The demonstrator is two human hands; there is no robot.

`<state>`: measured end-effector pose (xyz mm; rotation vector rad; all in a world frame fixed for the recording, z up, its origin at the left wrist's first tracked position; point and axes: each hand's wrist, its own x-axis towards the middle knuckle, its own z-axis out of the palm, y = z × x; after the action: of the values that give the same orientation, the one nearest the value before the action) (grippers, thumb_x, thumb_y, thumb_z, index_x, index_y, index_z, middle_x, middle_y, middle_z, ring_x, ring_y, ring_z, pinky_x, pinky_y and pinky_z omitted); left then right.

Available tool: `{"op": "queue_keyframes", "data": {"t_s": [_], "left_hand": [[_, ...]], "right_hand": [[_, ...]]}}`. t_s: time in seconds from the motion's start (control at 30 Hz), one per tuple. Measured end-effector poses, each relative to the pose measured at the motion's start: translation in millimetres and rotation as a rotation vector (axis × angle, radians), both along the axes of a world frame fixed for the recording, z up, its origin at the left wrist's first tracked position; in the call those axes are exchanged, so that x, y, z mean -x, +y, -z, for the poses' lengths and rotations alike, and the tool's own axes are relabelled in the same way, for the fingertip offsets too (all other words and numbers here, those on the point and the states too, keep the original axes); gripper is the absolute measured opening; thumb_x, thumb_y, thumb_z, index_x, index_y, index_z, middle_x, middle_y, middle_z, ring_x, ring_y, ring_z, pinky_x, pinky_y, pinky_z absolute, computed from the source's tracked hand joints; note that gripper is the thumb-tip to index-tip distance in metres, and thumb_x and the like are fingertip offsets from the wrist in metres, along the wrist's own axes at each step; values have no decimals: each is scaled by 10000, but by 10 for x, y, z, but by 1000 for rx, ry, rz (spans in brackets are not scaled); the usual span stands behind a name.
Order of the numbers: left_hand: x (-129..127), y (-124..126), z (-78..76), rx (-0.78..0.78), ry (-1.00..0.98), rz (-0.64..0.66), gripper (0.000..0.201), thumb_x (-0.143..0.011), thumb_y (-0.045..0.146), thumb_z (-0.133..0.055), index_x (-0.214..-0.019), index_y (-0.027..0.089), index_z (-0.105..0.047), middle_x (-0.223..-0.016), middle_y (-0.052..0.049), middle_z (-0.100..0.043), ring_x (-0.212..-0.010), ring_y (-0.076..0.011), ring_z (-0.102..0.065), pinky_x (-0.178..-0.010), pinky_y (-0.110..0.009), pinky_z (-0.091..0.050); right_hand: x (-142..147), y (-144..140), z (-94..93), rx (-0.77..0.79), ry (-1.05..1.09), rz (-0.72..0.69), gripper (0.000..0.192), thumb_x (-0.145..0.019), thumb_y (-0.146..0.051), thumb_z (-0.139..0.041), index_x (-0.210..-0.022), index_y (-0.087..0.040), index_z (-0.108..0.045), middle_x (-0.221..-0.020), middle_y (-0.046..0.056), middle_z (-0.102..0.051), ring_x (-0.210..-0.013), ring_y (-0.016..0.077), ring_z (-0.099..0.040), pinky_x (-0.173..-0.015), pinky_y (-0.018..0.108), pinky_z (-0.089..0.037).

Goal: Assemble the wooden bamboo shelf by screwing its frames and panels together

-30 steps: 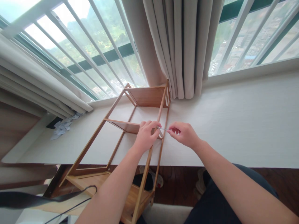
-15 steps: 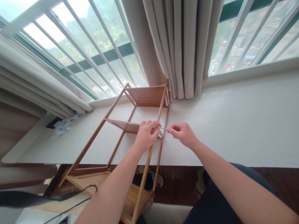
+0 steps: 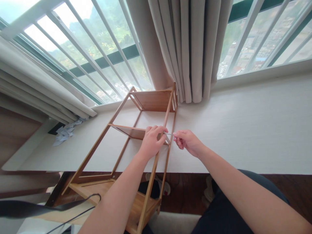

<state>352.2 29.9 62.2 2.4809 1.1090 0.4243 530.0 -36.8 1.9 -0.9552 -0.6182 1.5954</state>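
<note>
A bamboo shelf rack [image 3: 104, 131] lies on its side across the white window ledge [image 3: 243, 130], its lower end hanging over the edge toward me. My left hand [image 3: 152, 143] grips the rack's right upright where the middle shelf [image 3: 129, 131] joins it. My right hand [image 3: 186, 142] is pinched on a thin metal tool [image 3: 169, 134], possibly a hex key, whose tip meets the upright just beside my left fingers.
Beige curtains [image 3: 187, 48] hang behind the rack's far end, with barred windows on both sides. Crumpled paper [image 3: 65, 131] lies at the ledge's left end. A black strap [image 3: 48, 206] crosses the lower left. Shoes rest on the dark wood floor [image 3: 185, 191] below.
My right hand has slid slightly left toward the upright and rolled at the wrist, fingers now curled under the tool. My left hand and the rack have stayed still.
</note>
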Motion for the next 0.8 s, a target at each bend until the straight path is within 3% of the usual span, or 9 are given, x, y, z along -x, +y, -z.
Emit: {"op": "queue_keyframes", "data": {"t_s": [0.2,0.37,0.43,0.57,0.8], "left_hand": [[-6,-4,-21,18,-10,-2,203,-894,213,-529,-998,284,-688,-975,11,-674,-1012,-222,-512,-1016,-373,-377],[-7,-10,-20,33,-12,-9,210,-896,215,-525,-1006,289,-688,-996,13,-677,-1027,-227,-507,-1012,-376,-379],[-11,-11,-24,39,-10,-9,210,-894,215,-527,-1006,288,-688,-994,14,-676,-1025,-228,-504,-1015,-376,-377],[-13,-13,-38,37,1,-10,210,-888,211,-526,-1006,281,-686,-987,9,-672,-1019,-228,-508,-1020,-380,-374],[-8,-12,-25,29,5,-11,214,-898,222,-520,-1017,287,-686,-993,6,-670,-1015,-231,-513,-1006,-379,-387]], "right_hand": [[-137,31,22,-54,-367,-26,476,-861,-582,-588,-651,-159,-648,-535,32,-600,-452,110,-471,-437,247,-323],[-262,-20,0,-277,-855,129,200,-901,-320,-545,-923,-187,-693,-687,7,-642,-581,130,-521,-588,269,-429],[-295,-44,0,-398,-1002,118,214,-868,-241,-576,-1055,-208,-674,-800,9,-670,-625,132,-539,-644,278,-456],[-309,-67,30,-564,-1120,27,329,-851,-212,-629,-1178,-251,-629,-966,20,-689,-703,143,-569,-711,291,-478],[-260,-69,27,-640,-1140,39,130,-932,-279,-595,-1038,-242,-659,-907,36,-695,-678,154,-550,-710,308,-459]]}}
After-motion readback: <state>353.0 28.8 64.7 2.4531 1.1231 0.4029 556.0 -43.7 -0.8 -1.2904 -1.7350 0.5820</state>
